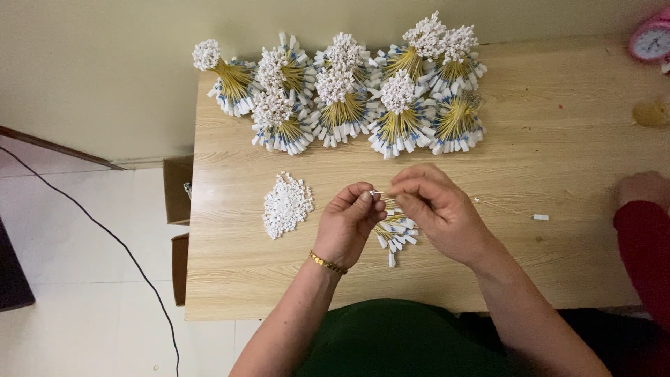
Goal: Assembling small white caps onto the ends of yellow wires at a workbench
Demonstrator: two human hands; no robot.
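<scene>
in the middle of the frame the left hand (pixel 352 222) and the right hand (pixel 436 209) meet just above the desk (pixel 558 139). the left fingers (pixel 363 199) are pressed together in a pinch on a tiny white cap (pixel 376 192). the right fingers (pixel 405 188) are also pinched tight, right beside that cap, on what looks like the tip of a thin yellow wire, though the wire itself is too thin to see well there.

under the hands lies a small bunch of wires (pixel 396 232) with white and blue ends. it looks very light and bendy. a wire like this would flop if held far back, so the best place to hold it is close to the tip. the cap is small and smooth and could easily slip out or roll away, so it needs a soft, careful pinch by its sides.

left of the hands sits a loose pile of white caps (pixel 286 204), flat on the desk, not in any box or bowl. no container is on the desk. along the top of the frame stand many finished bundles (pixel 342 91), packed close and touching. one single wire (pixel 513 211) lies to the right. a pink clock (pixel 651 38) is in the upper right corner. a red sleeve (pixel 642 237) of another person is at the right edge.
</scene>
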